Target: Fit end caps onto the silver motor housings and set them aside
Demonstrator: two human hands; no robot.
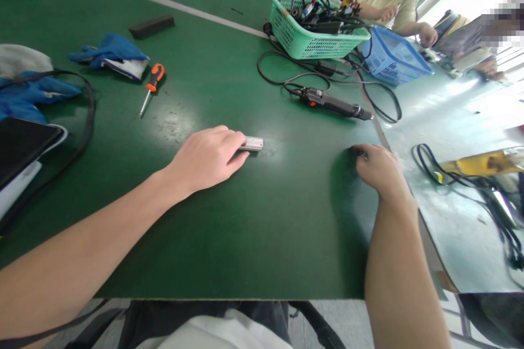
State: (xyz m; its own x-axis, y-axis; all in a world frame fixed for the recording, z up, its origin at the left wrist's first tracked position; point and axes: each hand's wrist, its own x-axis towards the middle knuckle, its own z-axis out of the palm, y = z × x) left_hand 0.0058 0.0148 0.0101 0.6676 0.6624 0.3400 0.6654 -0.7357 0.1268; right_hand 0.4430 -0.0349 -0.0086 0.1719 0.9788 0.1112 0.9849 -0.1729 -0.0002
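My left hand [210,157] rests on the green table, its fingers closed round a small silver metal bar [252,144]. One end of the bar sticks out to the right past my fingertips; the rest is under the fingers. Farther right, my right hand [380,168] is closed near the table's seam. Something small and dark shows at its fingertips, too hidden to name. Beyond that hand lies a black electric screwdriver [329,102] with its cord. An orange-handled screwdriver [152,87] lies up and left of my left hand.
A green basket [315,46] full of cables and parts stands at the back, beside a blue basket [393,57]. Blue gloves [112,54], a black block [152,26] and a black phone-like slab [24,144] lie left. Yellow-handled tool [485,163] lies right. Co-workers sit behind.
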